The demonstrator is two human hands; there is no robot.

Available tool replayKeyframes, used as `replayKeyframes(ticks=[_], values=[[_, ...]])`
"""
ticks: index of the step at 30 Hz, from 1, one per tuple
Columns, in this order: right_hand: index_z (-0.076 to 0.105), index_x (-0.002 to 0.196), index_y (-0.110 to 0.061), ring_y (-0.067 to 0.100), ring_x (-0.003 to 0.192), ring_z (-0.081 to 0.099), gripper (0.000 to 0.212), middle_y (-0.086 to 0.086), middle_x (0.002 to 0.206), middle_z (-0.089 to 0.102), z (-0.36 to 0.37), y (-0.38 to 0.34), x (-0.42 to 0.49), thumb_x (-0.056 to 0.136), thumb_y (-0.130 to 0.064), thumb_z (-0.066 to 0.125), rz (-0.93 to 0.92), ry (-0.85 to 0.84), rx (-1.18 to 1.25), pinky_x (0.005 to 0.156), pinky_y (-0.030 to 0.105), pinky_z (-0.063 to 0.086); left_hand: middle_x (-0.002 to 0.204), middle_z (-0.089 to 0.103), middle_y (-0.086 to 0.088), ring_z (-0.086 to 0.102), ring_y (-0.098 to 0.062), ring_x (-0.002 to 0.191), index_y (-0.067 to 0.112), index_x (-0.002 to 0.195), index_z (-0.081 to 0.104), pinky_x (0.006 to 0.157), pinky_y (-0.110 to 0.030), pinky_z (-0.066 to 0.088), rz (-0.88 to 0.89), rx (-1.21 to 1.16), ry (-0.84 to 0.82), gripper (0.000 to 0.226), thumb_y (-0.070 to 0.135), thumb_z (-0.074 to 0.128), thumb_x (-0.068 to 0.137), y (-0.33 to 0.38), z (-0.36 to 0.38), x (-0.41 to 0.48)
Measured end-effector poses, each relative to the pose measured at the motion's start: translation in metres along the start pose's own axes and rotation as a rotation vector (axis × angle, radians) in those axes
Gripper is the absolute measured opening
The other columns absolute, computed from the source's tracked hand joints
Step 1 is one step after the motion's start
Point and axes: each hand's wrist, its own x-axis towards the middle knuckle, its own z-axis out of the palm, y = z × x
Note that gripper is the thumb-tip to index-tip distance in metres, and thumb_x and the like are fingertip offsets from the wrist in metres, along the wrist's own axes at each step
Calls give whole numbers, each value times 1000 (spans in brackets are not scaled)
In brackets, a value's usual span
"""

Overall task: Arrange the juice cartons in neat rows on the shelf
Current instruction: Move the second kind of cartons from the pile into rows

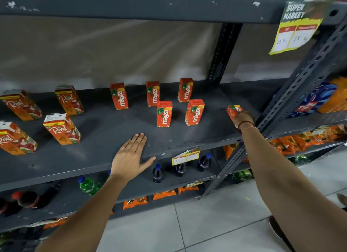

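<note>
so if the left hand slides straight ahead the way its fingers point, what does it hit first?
Probably the nearer front Maaza carton. The left hand lies flat on the shelf, fingers aimed up-right; bare shelf lies between. Depth is unclear, so it could pass just left of the carton.

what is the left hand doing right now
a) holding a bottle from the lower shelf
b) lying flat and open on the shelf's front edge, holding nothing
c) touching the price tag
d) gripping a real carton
b: the left hand lies palm down with fingers spread on the bare front of the shelf, clear of the cartons, while the right hand grips a small Maaza carton at the shelf's right end.
</note>
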Motion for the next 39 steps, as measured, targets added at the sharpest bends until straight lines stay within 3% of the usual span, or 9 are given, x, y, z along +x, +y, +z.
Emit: replayKeyframes(ticks=[4, 11, 16, 20, 23, 28, 31, 36, 39], values=[[46, 128, 4, 37, 119, 54, 42, 24, 131, 53, -2, -6, -1, 93, -18, 51, 27, 14, 60, 96, 38, 48, 140, 47, -12, 43, -24, 129, 6, 135, 42, 106, -39, 32, -1, 8, 3, 78, 64, 31, 85, 0, 0, 0], [49, 127, 0, 33, 111, 60, 53, 18, 124, 60, 2, -11, -8, 87, -31, 63, 115, -70, 203, 94, 39, 49, 142, 44, -12, 41, -24, 131, 6, 136, 40, 108, -37, 29, -1, -17, 10, 78, 64, 33, 85, 1, 1, 0], [46, 129, -4, 27, 85, 60, 71, 14, 112, 65, 2, -4, -22, 74, -37, 75, 191, -158, 419, 58, 31, 47, 143, 44, -12, 39, -23, 132, 6, 137, 39, 109, -37, 29, 2, -19, 15, 79, 64, 31, 85, 0, 1, -1], [47, 123, -4, 30, 109, 61, 60, 14, 120, 61, 12, 9, -47, 75, -27, 76, 182, -74, 770, 91, 40, 52, 148, 36, -8, 31, -20, 136, 8, 140, 33, 112, -34, 21, 11, -27, -4, 81, 67, 28, 85, 1, 1, -1], [57, 105, -6, 25, 113, 60, 28, 9, 113, 65, 21, 11, -87, 82, -14, 71, 36, -88, 1084, 78, 23, 54, 149, 34, -8, 29, -20, 137, 8, 141, 32, 113, -33, 18, 17, -51, 10, 79, 64, 32, 86, 0, 1, -2], [57, 114, -11, 13, 106, 63, 31, 5, 114, 66, 38, -11, -158, 86, -18, 66, -321, -192, 1095, 90, 23, 50, 153, 25, -6, 20, -17, 140, 11, 144, 23, 113, -30, 9, 20, -54, -3, 79, 65, 27, 87, -2, 1, -3], [59, 108, -17, 3, 98, 67, 25, -4, 106, 69, 52, -48, -181, 84, -13, 68, -469, -325, 1067, 79, 13, 53, 151, 29, -6, 22, -17, 140, 10, 142, 28, 113, -30, 9, 13, -102, 23, 75, 62, 31, 88, -8, -1, -9], [54, 115, -6, 23, 105, 63, 36, 12, 113, 65, 97, -119, -198, 82, -6, 68, -677, -437, 837, 97, 39, 50, 145, 41, -10, 32, -21, 136, 6, 136, 40, 112, -34, 21, -53, -156, 90, 66, 51, 48, 88, -35, -6, -32], [51, 123, -1, 28, 112, 61, 46, 17, 120, 63, 123, -149, -205, 82, -9, 69, -752, -442, 693, 97, 37, 49, 145, 41, -10, 33, -21, 135, 6, 136, 41, 112, -34, 20, -74, -160, 91, 65, 49, 49, 89, -49, -8, -43]])
